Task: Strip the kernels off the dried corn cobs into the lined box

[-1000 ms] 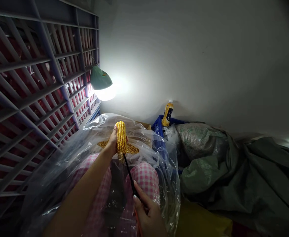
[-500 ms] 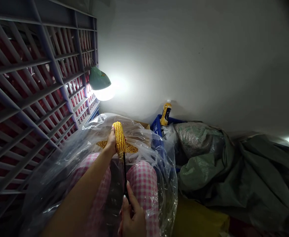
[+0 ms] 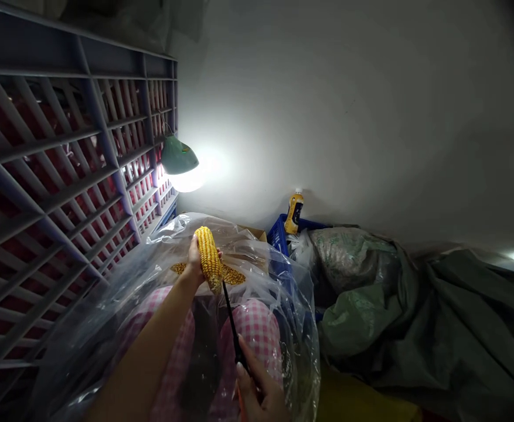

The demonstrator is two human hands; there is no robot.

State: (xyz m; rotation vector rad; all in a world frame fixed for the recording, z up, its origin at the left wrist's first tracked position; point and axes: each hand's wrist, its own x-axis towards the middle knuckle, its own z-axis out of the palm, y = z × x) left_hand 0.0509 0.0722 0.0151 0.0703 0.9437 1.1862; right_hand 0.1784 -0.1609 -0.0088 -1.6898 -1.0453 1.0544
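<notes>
Wall (image 3: 349, 129): flat, matt, pale grey. Slatted crate (image 3: 111, 61): rigid purple-grey plastic, diagonal slats crossed by straight ribs; reddish material shows through the gaps. Tarpaulin (image 3: 467, 316): dull dark green, heavy soft folds. Plastic sheet (image 3: 239, 243): clear, thin, glossy, crumpled, spread around the knees. Trousers (image 3: 257, 328): pink-and-white check, rounded over both knees. Blue crate (image 3: 278, 235): hard plastic. Bag (image 3: 349, 252): bulging, wrinkled, beside the blue crate's right part. Lamp (image 3: 180, 157): smooth green dome over a glowing white bulb, hanging against the slatted crate near its wall-side edge.

Left hand (image 3: 194, 261): fingers curled around the corn cob (image 3: 208, 258), firm hold. Cob is yellow, tapered, with knobbly rows of kernels; it is held over the plastic sheet, toward the sheet's far edge, narrow end pointing down at the person.

Right hand (image 3: 261, 387): mostly closed around a tool (image 3: 229, 310) with a straight, slim black shaft; orange-red shows beneath the palm. Shaft tip lies at the cob's narrow end; contact cannot be told.

Bottle (image 3: 294, 214): yellow, dark label, white cap, leaning at the blue crate's far left corner. Loose kernels (image 3: 234, 275): small, golden, grainy, in a patch behind the cob, toward the sheet's far edge.
</notes>
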